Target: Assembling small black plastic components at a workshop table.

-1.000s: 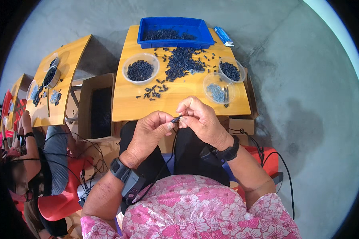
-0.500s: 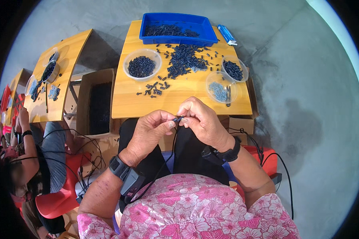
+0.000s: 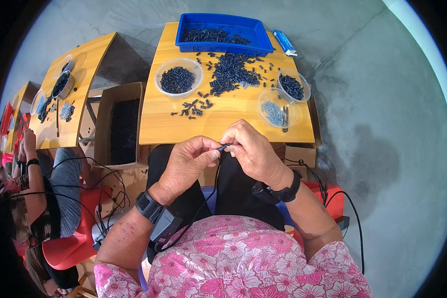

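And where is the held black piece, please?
In the head view, the held black piece is central, between the left hand and right hand, in front of the wooden table.

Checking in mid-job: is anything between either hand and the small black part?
Nothing visible: the left hand and right hand both pinch the small black part directly, short of the table. A black cable shows just below; whether it touches the part I can't tell.
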Demonstrator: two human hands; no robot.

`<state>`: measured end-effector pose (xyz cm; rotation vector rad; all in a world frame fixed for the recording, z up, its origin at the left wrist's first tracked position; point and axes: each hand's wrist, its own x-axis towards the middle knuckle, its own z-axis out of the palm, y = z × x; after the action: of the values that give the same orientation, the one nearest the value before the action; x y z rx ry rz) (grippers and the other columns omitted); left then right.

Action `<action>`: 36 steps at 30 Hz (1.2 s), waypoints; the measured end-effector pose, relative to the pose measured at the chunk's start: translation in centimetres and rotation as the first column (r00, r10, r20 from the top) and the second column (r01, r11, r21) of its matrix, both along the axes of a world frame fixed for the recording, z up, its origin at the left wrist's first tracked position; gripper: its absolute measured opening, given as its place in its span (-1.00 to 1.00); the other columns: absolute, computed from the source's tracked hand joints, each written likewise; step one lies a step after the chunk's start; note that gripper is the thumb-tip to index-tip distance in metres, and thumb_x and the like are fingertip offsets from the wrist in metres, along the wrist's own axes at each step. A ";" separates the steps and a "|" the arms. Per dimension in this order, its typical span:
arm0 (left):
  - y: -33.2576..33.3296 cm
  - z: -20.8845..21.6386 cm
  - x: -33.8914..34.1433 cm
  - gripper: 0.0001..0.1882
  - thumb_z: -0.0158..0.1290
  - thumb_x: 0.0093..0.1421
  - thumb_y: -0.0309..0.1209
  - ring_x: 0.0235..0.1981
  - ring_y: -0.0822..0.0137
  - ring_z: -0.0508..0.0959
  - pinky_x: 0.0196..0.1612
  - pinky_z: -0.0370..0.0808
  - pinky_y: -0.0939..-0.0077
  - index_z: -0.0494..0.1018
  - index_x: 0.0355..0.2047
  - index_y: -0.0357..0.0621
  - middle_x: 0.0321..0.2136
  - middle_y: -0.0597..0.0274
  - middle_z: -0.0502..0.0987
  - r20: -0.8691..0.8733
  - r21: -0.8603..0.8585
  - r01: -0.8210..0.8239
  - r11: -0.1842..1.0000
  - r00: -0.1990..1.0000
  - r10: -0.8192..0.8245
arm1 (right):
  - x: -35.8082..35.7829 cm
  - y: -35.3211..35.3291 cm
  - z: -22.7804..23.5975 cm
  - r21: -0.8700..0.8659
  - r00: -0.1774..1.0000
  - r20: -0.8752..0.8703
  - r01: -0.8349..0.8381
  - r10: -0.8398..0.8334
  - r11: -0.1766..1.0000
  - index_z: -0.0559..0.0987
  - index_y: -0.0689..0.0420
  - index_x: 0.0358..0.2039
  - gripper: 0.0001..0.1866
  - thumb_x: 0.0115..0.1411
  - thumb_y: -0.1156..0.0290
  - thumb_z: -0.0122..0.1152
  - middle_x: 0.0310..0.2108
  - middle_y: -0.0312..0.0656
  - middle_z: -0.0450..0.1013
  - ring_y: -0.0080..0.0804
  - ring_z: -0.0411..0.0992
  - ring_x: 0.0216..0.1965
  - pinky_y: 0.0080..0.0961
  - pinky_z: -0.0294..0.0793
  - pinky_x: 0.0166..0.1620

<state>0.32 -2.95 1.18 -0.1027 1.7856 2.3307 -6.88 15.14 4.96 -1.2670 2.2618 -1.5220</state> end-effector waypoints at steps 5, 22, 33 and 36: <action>0.5 -0.1 0.1 -0.90 0.06 0.23 -0.52 -0.43 0.62 0.46 -0.35 0.44 0.72 0.49 -0.24 -0.25 -0.42 0.38 0.53 -0.014 0.008 -0.053 0.999 0.999 0.053 | -0.1 0.0 0.2 0.076 0.982 -0.180 -0.051 0.064 0.996 0.37 0.19 -0.23 -0.68 -0.02 0.76 -0.04 -0.31 -0.05 0.31 -0.02 0.37 -0.24 -0.25 0.40 -0.20; 1.0 -0.5 0.3 -0.89 0.08 0.24 -0.49 -0.45 0.64 0.46 -0.37 0.42 0.75 0.51 -0.24 -0.22 -0.40 0.40 0.55 0.010 0.015 -0.113 0.993 0.994 0.113 | 0.9 -0.5 -0.3 0.012 0.995 -0.102 0.013 -0.012 1.000 0.42 0.15 -0.26 -0.71 0.00 0.74 -0.03 -0.34 -0.07 0.31 -0.04 0.36 -0.28 -0.29 0.38 -0.22; 0.8 0.0 0.3 -0.84 0.06 0.26 -0.41 -0.41 0.61 0.51 -0.32 0.43 0.76 0.48 -0.19 -0.20 -0.38 0.37 0.56 0.048 0.154 -0.094 0.984 0.995 0.088 | 1.3 -0.8 -1.5 -0.054 0.991 0.120 0.060 -0.053 0.997 0.47 0.15 -0.27 -0.80 0.10 0.67 0.02 -0.38 -0.19 0.34 -0.46 0.38 -0.53 -0.54 0.40 -0.39; 0.7 0.2 0.3 -0.85 0.04 0.27 -0.43 -0.38 0.59 0.52 -0.28 0.45 0.73 0.49 -0.19 -0.20 -0.36 0.36 0.56 0.097 0.154 -0.102 0.983 0.991 0.088 | 1.5 -1.0 -1.7 -0.059 0.994 0.093 0.063 -0.057 0.996 0.49 0.14 -0.25 -0.77 0.09 0.69 0.03 -0.38 -0.18 0.34 -0.42 0.39 -0.51 -0.52 0.41 -0.38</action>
<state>0.63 -2.24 1.34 -0.2694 1.5804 2.4815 -5.41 14.18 3.24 -1.1290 2.2312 -1.6471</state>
